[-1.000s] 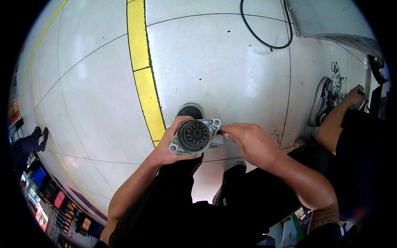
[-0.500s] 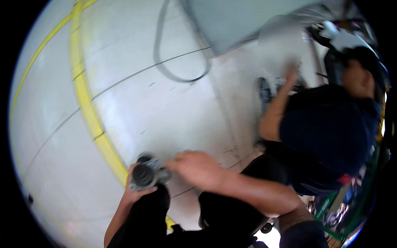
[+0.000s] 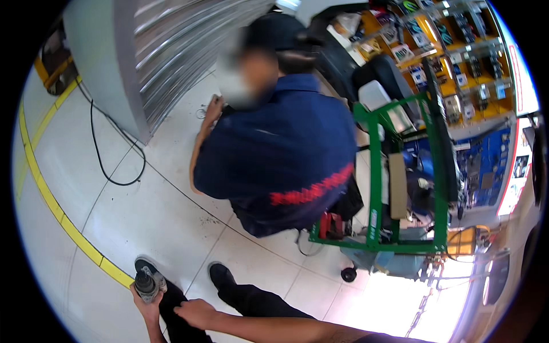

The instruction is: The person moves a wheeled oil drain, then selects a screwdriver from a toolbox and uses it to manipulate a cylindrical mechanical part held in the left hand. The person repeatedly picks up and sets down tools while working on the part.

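– Grey metal part (image 3: 147, 287): where, how steadied?
– Our left hand (image 3: 150, 308) clamps its body above the floor (image 3: 146, 223); our right hand (image 3: 195, 313) is apart, curled, contents unclear. Firm grip serves us best.

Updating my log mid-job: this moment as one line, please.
left hand: holding metal part | right hand: apart from it, contents unclear | co-worker: near green cart
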The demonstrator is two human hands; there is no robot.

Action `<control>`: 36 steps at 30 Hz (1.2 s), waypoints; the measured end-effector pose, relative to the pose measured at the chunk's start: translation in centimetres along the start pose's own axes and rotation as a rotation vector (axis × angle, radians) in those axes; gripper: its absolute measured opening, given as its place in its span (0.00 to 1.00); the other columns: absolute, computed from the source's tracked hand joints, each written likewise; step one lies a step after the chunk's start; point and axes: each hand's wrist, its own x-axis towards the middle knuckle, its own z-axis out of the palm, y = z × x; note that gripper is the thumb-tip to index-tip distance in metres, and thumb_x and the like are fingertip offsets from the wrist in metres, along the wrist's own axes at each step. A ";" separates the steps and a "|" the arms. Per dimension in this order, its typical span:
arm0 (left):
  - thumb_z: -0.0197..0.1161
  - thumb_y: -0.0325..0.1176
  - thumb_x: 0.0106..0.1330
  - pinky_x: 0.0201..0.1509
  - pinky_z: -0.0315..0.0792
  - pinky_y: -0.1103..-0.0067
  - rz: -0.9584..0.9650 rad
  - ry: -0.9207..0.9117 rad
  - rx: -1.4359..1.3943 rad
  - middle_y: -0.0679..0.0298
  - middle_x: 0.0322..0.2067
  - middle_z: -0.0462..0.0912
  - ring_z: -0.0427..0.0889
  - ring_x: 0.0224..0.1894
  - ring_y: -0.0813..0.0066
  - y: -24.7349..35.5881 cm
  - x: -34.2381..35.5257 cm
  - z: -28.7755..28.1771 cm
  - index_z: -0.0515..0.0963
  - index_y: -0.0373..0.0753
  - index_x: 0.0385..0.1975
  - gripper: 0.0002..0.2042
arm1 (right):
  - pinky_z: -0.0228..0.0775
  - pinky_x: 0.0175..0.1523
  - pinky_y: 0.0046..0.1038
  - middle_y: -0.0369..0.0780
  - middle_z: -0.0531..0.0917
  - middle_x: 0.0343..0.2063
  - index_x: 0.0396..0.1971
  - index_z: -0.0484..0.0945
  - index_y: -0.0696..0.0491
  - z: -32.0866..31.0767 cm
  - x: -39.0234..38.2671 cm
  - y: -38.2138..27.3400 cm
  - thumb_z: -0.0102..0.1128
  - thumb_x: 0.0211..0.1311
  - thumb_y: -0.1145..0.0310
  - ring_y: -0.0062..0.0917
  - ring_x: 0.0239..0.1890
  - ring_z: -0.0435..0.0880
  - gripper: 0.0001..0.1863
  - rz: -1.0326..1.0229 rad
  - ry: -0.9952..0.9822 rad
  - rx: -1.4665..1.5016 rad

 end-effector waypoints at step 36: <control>0.71 0.29 0.64 0.67 0.80 0.65 -0.017 -0.722 -0.143 0.57 0.57 0.88 0.89 0.56 0.61 71.5 -32.9 67.5 0.80 0.32 0.65 0.27 | 0.78 0.45 0.36 0.49 0.87 0.33 0.47 0.87 0.57 -13.8 -93.2 15.9 0.66 0.77 0.56 0.37 0.35 0.85 0.17 0.774 1.535 0.861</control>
